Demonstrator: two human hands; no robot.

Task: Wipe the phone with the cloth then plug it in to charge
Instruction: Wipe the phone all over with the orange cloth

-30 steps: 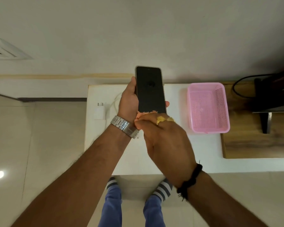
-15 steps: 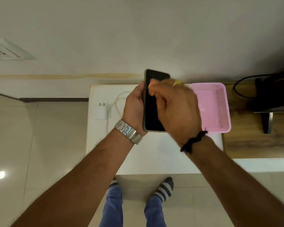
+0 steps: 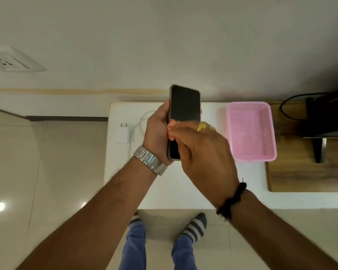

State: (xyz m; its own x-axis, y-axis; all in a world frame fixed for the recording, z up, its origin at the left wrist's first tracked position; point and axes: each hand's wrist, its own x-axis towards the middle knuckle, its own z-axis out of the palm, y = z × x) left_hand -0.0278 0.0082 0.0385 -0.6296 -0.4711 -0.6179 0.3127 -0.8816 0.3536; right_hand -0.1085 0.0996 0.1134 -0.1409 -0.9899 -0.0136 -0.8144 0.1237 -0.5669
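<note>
My left hand (image 3: 158, 131) grips a phone (image 3: 185, 106) with a dark screen, held upright above the white table (image 3: 168, 190). My right hand (image 3: 201, 152) presses a small pinkish cloth (image 3: 171, 128) against the middle of the screen; only a scrap of cloth shows under the fingers. The lower half of the phone is hidden behind my right hand. A white charger plug (image 3: 122, 134) lies on the table to the left, its white cable (image 3: 142, 121) curling behind my left hand.
A pink plastic basket (image 3: 251, 131) sits on the table to the right. Beyond it is a wooden board (image 3: 300, 172) with a black device and cable. A wall socket (image 3: 10, 62) is at upper left. My feet stand below the table edge.
My right hand with the cloth went from the phone's bottom up to its top, then came back down to mid-screen. The phone shifted slightly right.
</note>
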